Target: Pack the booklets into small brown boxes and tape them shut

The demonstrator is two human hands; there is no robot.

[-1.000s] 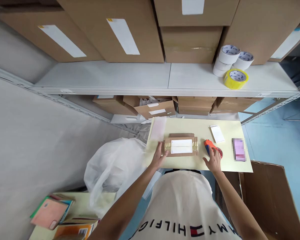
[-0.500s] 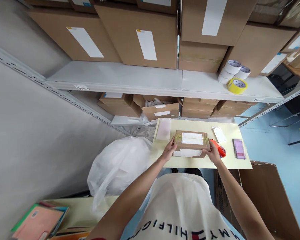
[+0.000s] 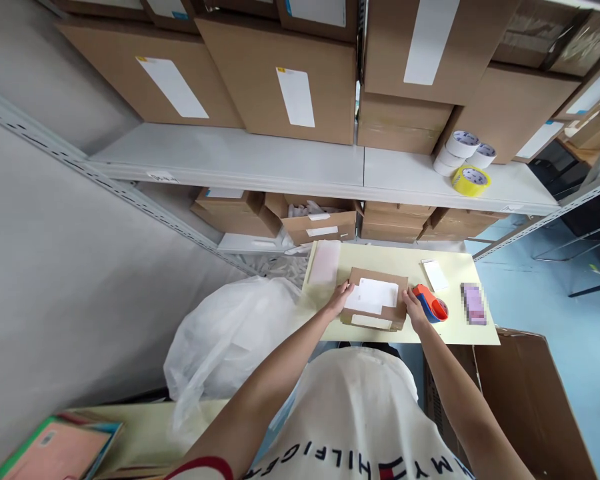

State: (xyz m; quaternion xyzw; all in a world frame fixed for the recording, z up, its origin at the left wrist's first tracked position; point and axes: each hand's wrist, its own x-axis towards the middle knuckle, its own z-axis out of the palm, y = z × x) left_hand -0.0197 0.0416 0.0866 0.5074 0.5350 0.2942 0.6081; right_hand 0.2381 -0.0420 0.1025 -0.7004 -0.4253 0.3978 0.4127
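A flat brown cardboard parcel [image 3: 377, 300] with a white label on top lies on the pale yellow table [image 3: 455, 320]. My left hand [image 3: 341, 298] grips its left end with curled fingers. My right hand [image 3: 413, 309] holds its right end. An orange and blue tape dispenser [image 3: 431, 303] sits just right of my right hand. A white pad [image 3: 435, 274] and a pink blurred item [image 3: 473, 303] lie further right.
A pale pink sheet [image 3: 325, 262] lies at the table's left corner. Tape rolls [image 3: 466, 163] stand on the white shelf [image 3: 290, 160] under large cartons. A white plastic bag [image 3: 230, 340] bulges at left, an open carton [image 3: 535, 393] at right.
My right hand left the tape dispenser and took the parcel's right end. Both hands lifted and turned the parcel over; a different face with a white label now shows.
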